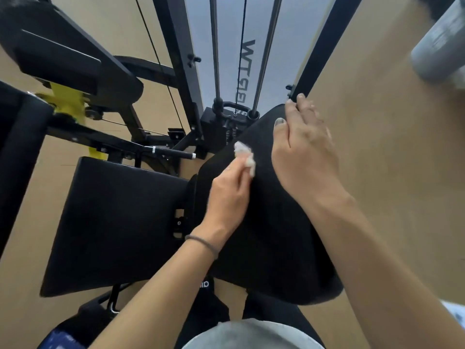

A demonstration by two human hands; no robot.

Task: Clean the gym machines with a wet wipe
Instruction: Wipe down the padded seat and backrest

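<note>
A black padded back rest (271,238) of a gym machine fills the middle of the head view, with the black seat pad (113,222) to its left. My left hand (231,190) is shut on a crumpled white wet wipe (245,154) and presses it against the back rest's upper face. My right hand (302,147) lies flat over the pad's top right edge, fingers curled around the far rim.
The machine's weight stack (224,124), guide rods (215,49) and cable rise behind the pad. A black frame with a yellow bracket (68,102) and a handle bar (173,153) stand to the left. Tan floor (392,157) lies to the right.
</note>
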